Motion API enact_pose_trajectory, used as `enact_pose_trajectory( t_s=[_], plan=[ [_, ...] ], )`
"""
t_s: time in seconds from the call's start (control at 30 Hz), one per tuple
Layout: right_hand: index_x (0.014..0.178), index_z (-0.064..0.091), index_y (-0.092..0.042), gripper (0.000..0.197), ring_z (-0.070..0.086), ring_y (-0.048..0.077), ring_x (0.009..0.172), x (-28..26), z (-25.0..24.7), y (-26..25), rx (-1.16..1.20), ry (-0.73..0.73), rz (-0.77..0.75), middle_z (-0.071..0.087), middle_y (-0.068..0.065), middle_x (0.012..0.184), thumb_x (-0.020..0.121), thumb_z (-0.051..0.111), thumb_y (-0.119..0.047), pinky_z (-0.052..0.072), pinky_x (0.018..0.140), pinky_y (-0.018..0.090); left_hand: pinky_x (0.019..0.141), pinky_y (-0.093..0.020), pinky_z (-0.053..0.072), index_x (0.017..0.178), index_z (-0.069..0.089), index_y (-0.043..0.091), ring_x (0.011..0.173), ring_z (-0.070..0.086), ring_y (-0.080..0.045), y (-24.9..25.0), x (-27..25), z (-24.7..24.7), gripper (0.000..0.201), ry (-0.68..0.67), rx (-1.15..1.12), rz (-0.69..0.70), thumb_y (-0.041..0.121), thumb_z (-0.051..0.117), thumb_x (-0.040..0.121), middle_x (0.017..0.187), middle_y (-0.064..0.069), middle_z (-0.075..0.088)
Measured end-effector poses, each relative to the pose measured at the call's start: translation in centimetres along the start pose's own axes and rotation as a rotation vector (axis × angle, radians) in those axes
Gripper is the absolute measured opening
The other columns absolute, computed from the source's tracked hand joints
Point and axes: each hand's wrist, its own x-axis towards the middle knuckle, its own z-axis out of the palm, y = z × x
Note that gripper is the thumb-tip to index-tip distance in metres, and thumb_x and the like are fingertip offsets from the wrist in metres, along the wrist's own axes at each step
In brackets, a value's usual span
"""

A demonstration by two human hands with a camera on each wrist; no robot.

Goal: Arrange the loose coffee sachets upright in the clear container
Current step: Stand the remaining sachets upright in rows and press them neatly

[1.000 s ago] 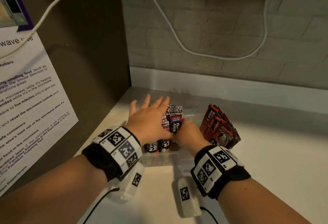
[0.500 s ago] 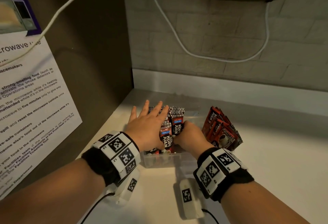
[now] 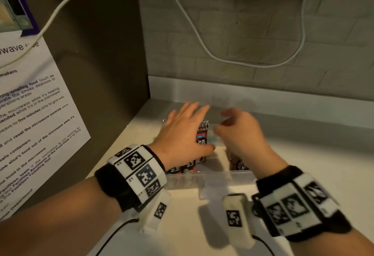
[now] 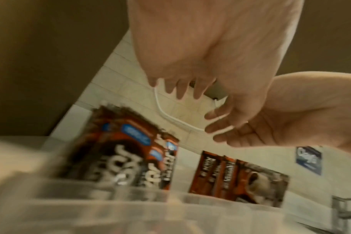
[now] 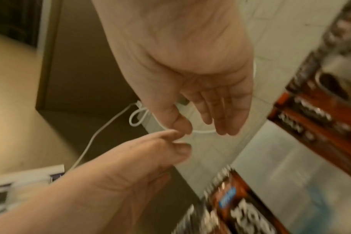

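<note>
A clear container (image 3: 214, 177) stands on the white counter near the corner. A red-and-black bundle of coffee sachets (image 3: 202, 140) stands upright in its left part; a second bundle (image 3: 241, 166) leans at its right, mostly hidden behind my right wrist. My left hand (image 3: 182, 132) hovers over the left bundle with fingers straight and spread. My right hand (image 3: 236, 132), blurred, hangs above the middle of the container with relaxed fingers and holds nothing. In the left wrist view the left bundle (image 4: 126, 150) and the right bundle (image 4: 236, 177) stand behind the container's front wall (image 4: 130, 205).
A brown side panel (image 3: 97, 73) with a printed notice (image 3: 30, 114) closes off the left. The tiled wall (image 3: 263, 43) with a white cable (image 3: 202, 39) lies close behind. A wire rack (image 4: 347, 210) stands to the right of the container.
My right hand has let go of the upright sachet and lifted up and to the right. The left hand has risen slightly off the left bundle.
</note>
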Motion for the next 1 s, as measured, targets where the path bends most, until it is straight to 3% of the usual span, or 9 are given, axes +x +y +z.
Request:
enact_pose_trajectory(
  t_s=[0.07,0.17,0.3,0.4,0.5,0.67,0.77,0.87,1.0],
  plan=[
    [0.112,0.063,-0.014,0.03,0.064,0.025,0.092,0.2,-2.5,0.6,0.129,0.168,-0.041,0.069,0.007,0.097,0.082,0.065,-0.018,0.049,0.082,0.034,0.111,-0.024,0.021,0.15,0.027,0.023,0.14,0.026,-0.015,1.9,0.3,0.1,0.086,0.134,-0.223,0.073,0.039,0.072,0.079,0.153,0.004,0.026],
    [0.098,0.062,-0.02,0.022,0.06,0.021,0.085,0.9,-5.4,2.2,0.316,0.214,-0.006,0.068,0.008,0.099,0.081,0.064,-0.034,0.048,0.077,0.037,0.112,-0.027,0.027,0.151,0.022,0.02,0.138,0.03,-0.015,4.5,0.9,2.1,0.098,-0.005,-0.414,0.02,0.04,0.079,0.074,0.15,0.002,0.028],
    [0.117,0.053,-0.031,0.039,0.05,0.021,0.112,1.4,-6.8,4.3,0.297,-0.074,0.147,0.056,0.001,0.125,0.09,0.044,-0.058,0.041,0.089,0.041,0.111,-0.037,0.033,0.15,0.014,0.018,0.137,0.03,-0.022,6.0,3.0,5.8,0.118,-0.252,-0.47,-0.141,0.05,0.085,0.062,0.145,-0.002,0.03],
    [0.141,0.035,-0.042,0.071,0.036,0.026,0.134,1.1,-6.5,5.4,0.295,-0.267,0.207,0.036,-0.007,0.148,0.077,0.035,-0.075,0.039,0.1,0.049,0.115,-0.039,0.029,0.154,-0.003,0.016,0.143,0.021,-0.026,6.3,4.1,7.1,0.133,-0.364,-0.442,-0.209,0.05,0.086,0.061,0.155,-0.006,0.017],
    [0.146,0.024,-0.046,0.079,0.027,0.025,0.142,1.1,-5.6,5.9,0.362,-0.316,0.203,0.024,-0.014,0.155,0.074,0.035,-0.074,0.033,0.108,0.055,0.112,-0.039,0.032,0.153,-0.001,0.019,0.139,0.028,-0.028,6.7,4.6,7.7,0.131,-0.378,-0.465,-0.254,0.046,0.087,0.061,0.15,-0.008,0.024],
    [0.144,0.029,-0.047,0.065,0.042,0.018,0.133,1.5,-4.6,6.2,0.431,-0.358,0.147,0.034,-0.007,0.151,0.082,0.034,-0.064,0.035,0.111,0.042,0.11,-0.04,0.036,0.153,-0.004,0.022,0.134,0.033,-0.03,6.9,5.0,8.1,0.129,-0.357,-0.535,-0.273,0.038,0.088,0.063,0.142,-0.009,0.027],
    [0.14,0.037,-0.044,0.066,0.049,0.015,0.126,1.6,-4.3,6.6,0.393,-0.371,0.129,0.043,-0.004,0.145,0.078,0.036,-0.065,0.041,0.106,0.038,0.109,-0.038,0.036,0.149,0.012,0.02,0.13,0.035,-0.029,6.9,5.0,8.1,0.114,-0.353,-0.573,-0.275,0.034,0.087,0.066,0.135,-0.008,0.025],
    [0.136,0.044,-0.041,0.066,0.058,0.016,0.114,1.6,-4.1,7.0,0.382,-0.364,0.165,0.053,-0.005,0.135,0.076,0.036,-0.067,0.049,0.097,0.043,0.106,-0.039,0.038,0.142,0.02,0.018,0.126,0.039,-0.026,6.6,5.1,8.1,0.101,-0.323,-0.58,-0.273,0.035,0.086,0.068,0.131,-0.006,0.028],
    [0.137,0.046,-0.033,0.07,0.059,0.018,0.113,1.6,-4.0,7.3,0.379,-0.341,0.18,0.056,-0.004,0.13,0.075,0.038,-0.067,0.048,0.097,0.046,0.105,-0.044,0.04,0.139,0.02,0.016,0.125,0.04,-0.029,6.4,5.3,8.1,0.091,-0.353,-0.623,-0.3,0.023,0.082,0.073,0.134,-0.009,0.032]
  ],
)
